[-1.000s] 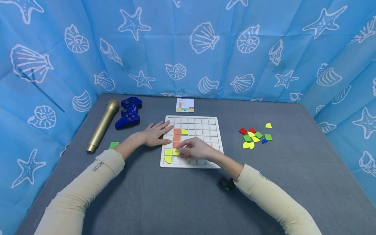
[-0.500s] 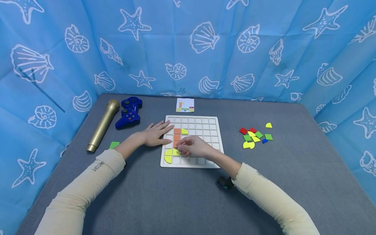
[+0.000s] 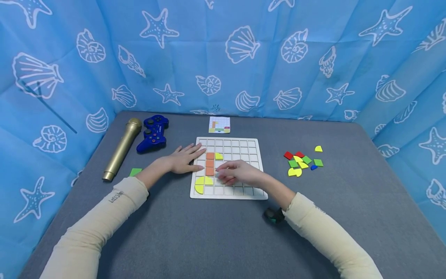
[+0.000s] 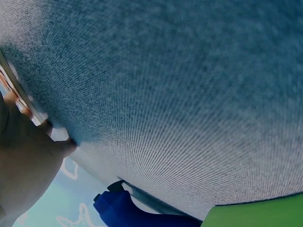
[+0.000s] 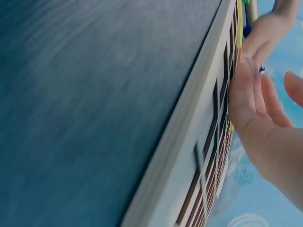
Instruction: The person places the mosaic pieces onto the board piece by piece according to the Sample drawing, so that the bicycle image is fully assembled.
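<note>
A white grid board (image 3: 244,155) lies on the grey table. My left hand (image 3: 182,159) rests with spread fingers on its left edge, also seen in the left wrist view. Three orange squares (image 3: 210,163) form a column on the board, with a yellow quarter-round tile (image 3: 218,156) right of the top one. Below the column, several yellow quarter-round tiles (image 3: 199,189) sit in the lower left cells. Just right of them, my right hand (image 3: 240,173) hovers low over the grid. In the right wrist view its fingers (image 5: 244,90) are loosely bent and hold nothing.
Red, green, yellow and blue tiles (image 3: 293,164) lie loosely piled at the right. A small pattern card (image 3: 219,125) is behind the board. At the left are a gold microphone (image 3: 122,149), a blue game controller (image 3: 153,133) and a green tile (image 3: 135,172).
My right hand has drawn back to the right, off the yellow tile beneath the orange column, which now shows fully in its cell. The left hand has stayed in place.
</note>
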The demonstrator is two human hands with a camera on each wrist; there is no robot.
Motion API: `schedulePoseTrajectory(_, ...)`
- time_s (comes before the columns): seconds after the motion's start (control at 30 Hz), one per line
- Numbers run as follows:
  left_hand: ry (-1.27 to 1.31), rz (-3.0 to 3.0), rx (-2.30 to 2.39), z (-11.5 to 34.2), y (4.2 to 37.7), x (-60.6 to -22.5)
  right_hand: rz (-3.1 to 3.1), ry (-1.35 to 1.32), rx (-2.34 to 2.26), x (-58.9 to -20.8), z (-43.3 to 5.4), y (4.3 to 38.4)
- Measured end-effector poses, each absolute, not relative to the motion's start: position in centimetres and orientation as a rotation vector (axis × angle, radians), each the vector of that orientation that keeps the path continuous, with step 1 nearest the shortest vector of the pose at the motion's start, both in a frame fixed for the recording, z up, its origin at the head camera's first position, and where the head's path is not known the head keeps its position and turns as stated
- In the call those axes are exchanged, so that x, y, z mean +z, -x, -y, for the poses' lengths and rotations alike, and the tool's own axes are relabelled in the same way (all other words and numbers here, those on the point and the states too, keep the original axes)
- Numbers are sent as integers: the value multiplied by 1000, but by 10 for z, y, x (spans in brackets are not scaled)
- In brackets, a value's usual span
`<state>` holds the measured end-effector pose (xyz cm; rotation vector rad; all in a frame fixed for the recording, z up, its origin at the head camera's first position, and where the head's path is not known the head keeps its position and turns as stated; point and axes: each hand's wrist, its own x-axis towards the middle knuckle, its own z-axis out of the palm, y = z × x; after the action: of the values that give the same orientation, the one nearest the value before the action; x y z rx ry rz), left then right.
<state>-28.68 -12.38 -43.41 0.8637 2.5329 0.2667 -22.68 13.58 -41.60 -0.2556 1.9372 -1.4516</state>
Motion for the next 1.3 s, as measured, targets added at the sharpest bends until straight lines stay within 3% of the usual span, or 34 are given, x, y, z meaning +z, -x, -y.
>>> schedulePoseTrajectory(1.3, -869, -2522, 293, 127, 292, -443, -1733, -85, -1966, -411, -357, 196)
